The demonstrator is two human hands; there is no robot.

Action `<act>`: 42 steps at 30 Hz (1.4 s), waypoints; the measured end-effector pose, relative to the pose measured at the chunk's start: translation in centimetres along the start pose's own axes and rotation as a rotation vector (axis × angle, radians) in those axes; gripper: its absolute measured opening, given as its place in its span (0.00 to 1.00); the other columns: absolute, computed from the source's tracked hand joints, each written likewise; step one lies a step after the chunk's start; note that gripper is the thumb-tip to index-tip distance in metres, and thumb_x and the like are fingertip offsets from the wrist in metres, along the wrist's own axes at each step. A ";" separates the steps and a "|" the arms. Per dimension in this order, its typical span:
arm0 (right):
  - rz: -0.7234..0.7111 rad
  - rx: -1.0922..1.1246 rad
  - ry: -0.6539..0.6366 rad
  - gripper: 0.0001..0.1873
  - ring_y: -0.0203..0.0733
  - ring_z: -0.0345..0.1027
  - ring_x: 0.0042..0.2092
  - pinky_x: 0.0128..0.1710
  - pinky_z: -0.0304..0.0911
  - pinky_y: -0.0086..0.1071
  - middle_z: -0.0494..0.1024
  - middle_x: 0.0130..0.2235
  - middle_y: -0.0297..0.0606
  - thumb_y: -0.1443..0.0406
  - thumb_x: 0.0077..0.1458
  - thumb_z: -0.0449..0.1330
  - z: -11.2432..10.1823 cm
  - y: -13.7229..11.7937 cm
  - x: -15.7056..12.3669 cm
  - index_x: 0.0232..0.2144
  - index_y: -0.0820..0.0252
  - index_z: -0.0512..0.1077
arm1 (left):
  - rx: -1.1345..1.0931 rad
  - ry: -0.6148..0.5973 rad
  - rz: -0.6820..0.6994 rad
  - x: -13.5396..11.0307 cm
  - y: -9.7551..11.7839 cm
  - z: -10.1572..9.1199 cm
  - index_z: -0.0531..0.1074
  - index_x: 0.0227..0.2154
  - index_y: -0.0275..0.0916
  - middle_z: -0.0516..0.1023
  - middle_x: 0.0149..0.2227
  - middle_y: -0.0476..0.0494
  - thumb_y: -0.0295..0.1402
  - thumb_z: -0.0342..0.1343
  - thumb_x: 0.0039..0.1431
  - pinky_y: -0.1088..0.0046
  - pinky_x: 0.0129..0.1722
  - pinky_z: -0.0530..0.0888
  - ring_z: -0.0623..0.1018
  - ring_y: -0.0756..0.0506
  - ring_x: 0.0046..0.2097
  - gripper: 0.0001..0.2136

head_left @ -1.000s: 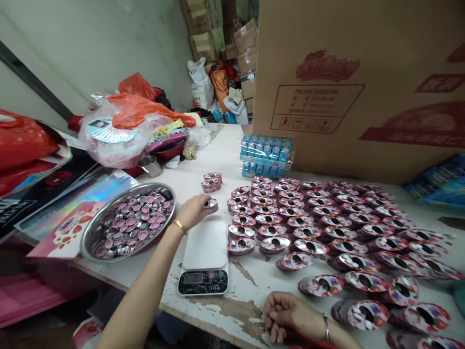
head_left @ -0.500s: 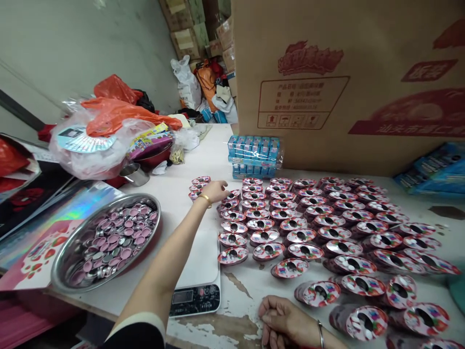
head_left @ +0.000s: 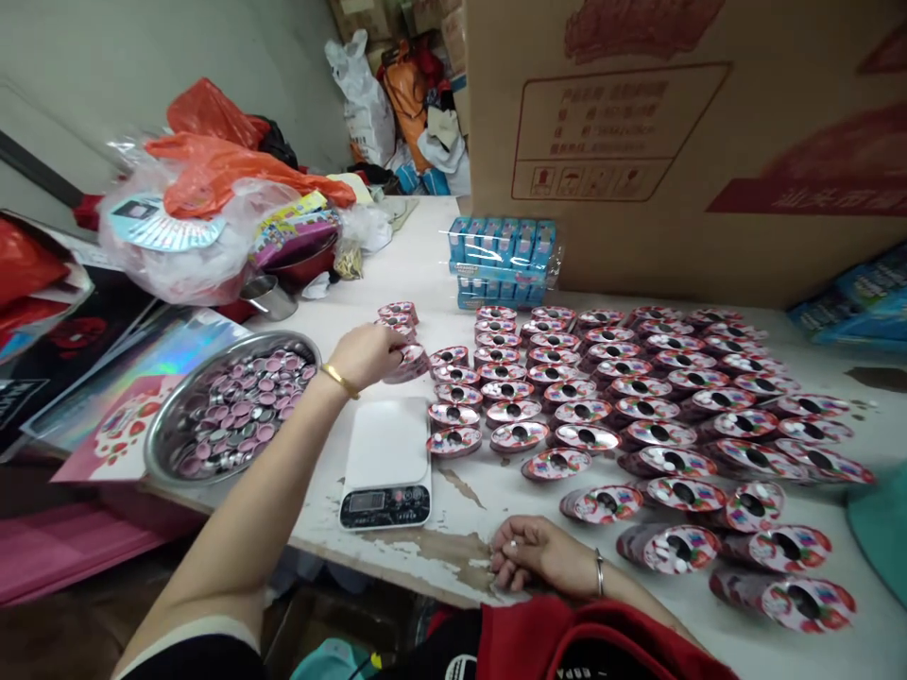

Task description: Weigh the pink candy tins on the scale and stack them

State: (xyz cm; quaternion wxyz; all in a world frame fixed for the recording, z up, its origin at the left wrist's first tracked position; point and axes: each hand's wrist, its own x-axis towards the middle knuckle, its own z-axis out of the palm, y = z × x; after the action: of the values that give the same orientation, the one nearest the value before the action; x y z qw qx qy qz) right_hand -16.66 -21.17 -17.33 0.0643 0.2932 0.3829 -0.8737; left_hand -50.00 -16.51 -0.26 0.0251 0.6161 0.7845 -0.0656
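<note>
My left hand [head_left: 369, 358], wearing a gold bracelet, grips a small oval container [head_left: 412, 364] with a red-and-white printed top, just behind the white scale [head_left: 388, 439]. Its fingertips are partly hidden. Beyond it sit a few more oval containers [head_left: 397, 310]. Rows of similar oval containers [head_left: 511, 409], with dark round openings in their tops, fill the table to the right; some have white pellets on top. My right hand [head_left: 539, 555] rests near the table's front edge, fingers curled, a small white pellet [head_left: 513, 545] showing at the thumb.
On the left stands a steel bowl [head_left: 160, 449] of pink and silver caps beside a metal cup [head_left: 269, 298]. Plastic bags [head_left: 233, 184] are heaped behind. Blue wrapped packs [head_left: 502, 260] stand in front of a big cardboard box [head_left: 680, 123]. A teal object [head_left: 879, 529] is at the right edge.
My left hand has taken hold of an oval container at the left end of the rows and drawn it left and nearer. My right hand stays by the front edge. The view has tilted down.
</note>
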 end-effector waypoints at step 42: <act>-0.858 -1.385 0.359 0.11 0.37 0.64 0.36 0.39 0.57 0.29 0.68 0.34 0.38 0.61 0.60 0.56 12.6 -15.7 10.9 0.31 0.62 0.74 | -0.781 0.714 -0.614 -20.1 -5.0 22.1 0.72 0.39 0.36 0.75 0.37 0.43 0.40 0.50 0.56 0.73 0.34 0.71 0.73 0.49 0.34 0.14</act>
State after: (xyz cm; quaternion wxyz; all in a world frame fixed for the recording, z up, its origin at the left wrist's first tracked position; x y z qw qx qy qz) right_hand -36.78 -17.87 -6.77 -0.1703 0.1511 0.9164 -0.3293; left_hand -50.99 -39.96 -19.42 -0.0354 0.2910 0.8524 0.4329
